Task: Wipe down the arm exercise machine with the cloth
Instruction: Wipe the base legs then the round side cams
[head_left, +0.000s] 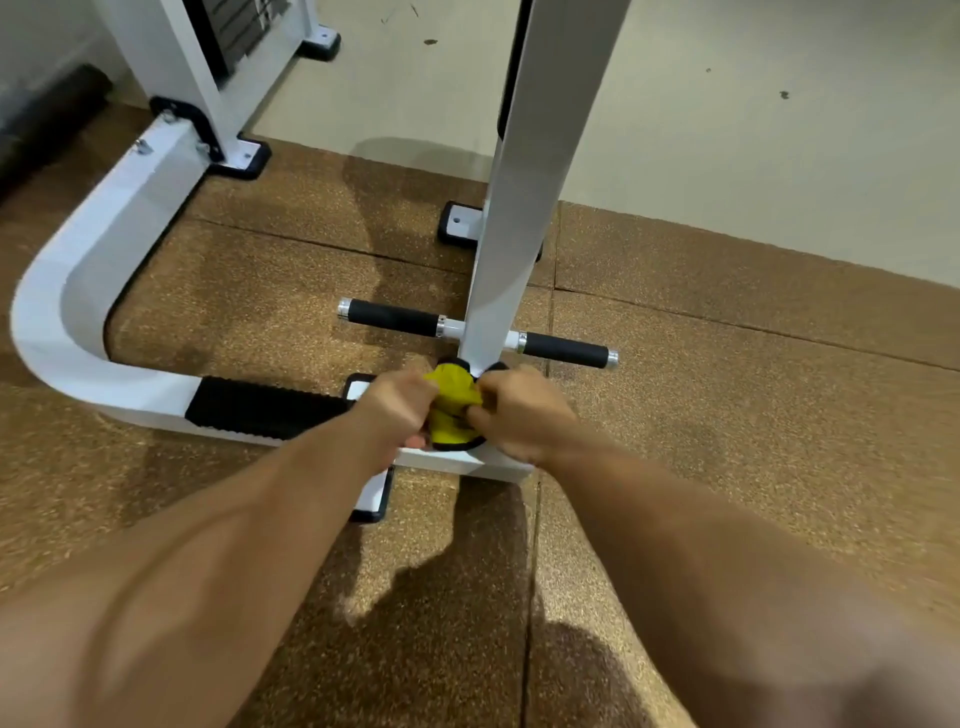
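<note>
Currently left hand (402, 402) and right hand (519, 410) fingers grip the bunched yellow cloth (452, 395); flatten to a pad before wiping white upright (514, 234)

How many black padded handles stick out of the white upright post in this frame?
2. One handle projects left of the white post, the other right, both just beyond the yellow cloth. None seems hidden.

cloth (451, 402): yellow, black-edged, bunched, at upright's foot | machine (78, 291): white frame, 2 black grips
</note>
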